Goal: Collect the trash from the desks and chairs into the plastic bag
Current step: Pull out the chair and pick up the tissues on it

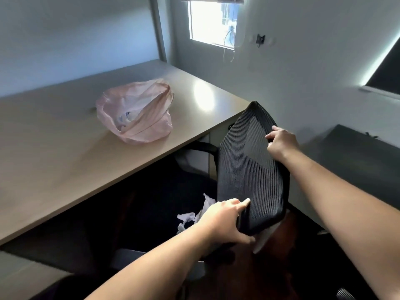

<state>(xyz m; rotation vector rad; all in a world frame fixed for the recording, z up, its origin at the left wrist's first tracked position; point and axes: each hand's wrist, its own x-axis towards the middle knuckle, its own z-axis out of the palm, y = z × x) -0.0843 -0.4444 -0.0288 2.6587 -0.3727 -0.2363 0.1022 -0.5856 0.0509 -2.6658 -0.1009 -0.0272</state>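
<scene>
A pale pink plastic bag (pixel 135 111) lies open on the beige desk (pixel 54 152), with some wrappers visible inside it. A black mesh office chair (pixel 251 167) stands at the desk's right end. My left hand (pixel 225 219) grips the lower left edge of the chair's backrest. My right hand (pixel 281 142) holds the backrest's upper right edge. Crumpled white paper (pixel 194 213) lies on the dark chair seat, partly hidden behind my left hand.
A wall with a bright window (pixel 213 20) rises behind the desk. A dark desk or cabinet (pixel 363 161) stands at the right. The space under the beige desk is dark. A chair armrest (pixel 127 255) shows at the bottom centre.
</scene>
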